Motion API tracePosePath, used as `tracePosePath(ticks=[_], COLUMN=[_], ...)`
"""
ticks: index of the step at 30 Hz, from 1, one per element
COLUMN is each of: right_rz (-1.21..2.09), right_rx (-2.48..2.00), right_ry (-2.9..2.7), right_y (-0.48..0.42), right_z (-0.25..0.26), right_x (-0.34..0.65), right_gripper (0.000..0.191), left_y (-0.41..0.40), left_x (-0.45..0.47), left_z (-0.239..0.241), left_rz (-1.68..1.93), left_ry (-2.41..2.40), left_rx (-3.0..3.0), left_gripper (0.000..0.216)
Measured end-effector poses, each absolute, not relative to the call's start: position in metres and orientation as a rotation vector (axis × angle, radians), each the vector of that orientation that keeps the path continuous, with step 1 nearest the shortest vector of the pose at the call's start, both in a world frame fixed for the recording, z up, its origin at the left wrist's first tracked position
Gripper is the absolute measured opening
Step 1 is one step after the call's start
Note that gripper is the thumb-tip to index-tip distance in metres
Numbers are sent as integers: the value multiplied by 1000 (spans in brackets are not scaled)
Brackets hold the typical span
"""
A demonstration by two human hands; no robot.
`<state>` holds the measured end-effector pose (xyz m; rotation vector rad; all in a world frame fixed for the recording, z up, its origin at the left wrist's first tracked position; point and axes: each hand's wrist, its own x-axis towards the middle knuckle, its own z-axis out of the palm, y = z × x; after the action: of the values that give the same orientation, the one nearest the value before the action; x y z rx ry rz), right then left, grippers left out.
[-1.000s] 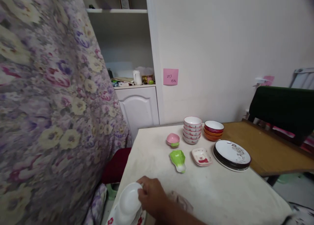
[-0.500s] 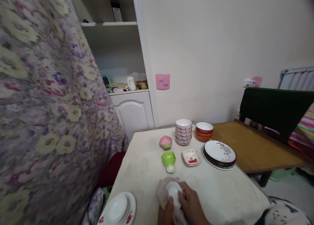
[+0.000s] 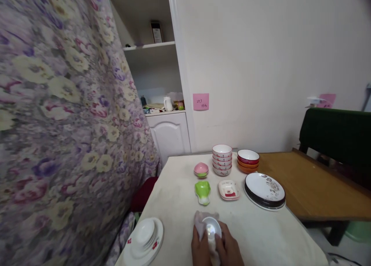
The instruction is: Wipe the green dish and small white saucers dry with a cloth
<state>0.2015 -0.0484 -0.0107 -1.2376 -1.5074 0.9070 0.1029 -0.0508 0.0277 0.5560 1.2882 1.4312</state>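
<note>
Both my hands meet at the bottom middle of the view over the white table [image 3: 261, 231]. My left hand [image 3: 198, 249] and my right hand [image 3: 229, 249] close around a small white dish [image 3: 211, 227] wrapped partly in a pale cloth [image 3: 201, 221]. A stack of white saucers on a red-flowered plate [image 3: 144, 239] sits to the left at the table's near corner. Farther off lie a green leaf-shaped dish [image 3: 202, 191], a pink dish [image 3: 201, 169], and a small square dish [image 3: 228, 190].
A stack of white bowls [image 3: 222, 159], orange-red bowls [image 3: 248, 160] and a stack of dark-rimmed plates [image 3: 264, 186] stand at the far side. A wooden table [image 3: 315, 185] and green chair back [image 3: 336, 136] are right. Floral fabric [image 3: 58, 123] fills the left.
My hand lifted a small white dish from the saucer stack at the left and brought it to the middle; both hands now hold it with the cloth. The camera tilted upward slightly.
</note>
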Motion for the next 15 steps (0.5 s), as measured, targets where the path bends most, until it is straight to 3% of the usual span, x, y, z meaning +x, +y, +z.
tracePosePath(ticks=[3,8,15], right_rz=[913,839,805], right_rx=[-1226,-1202,-1260], right_ry=[-1620,-1701,-1432], right_y=[-44,-31,-25], right_z=[-9,-3,-40], right_x=[219,238,204], right_gripper=[43,37,43], left_y=[-51,-34,-30], left_x=[104,93,96], left_z=[23,24,2], left_rz=[1417,1292,1329], left_ry=[1244,1109,1255], left_rx=[672,937,644], left_gripper=[68,48,45])
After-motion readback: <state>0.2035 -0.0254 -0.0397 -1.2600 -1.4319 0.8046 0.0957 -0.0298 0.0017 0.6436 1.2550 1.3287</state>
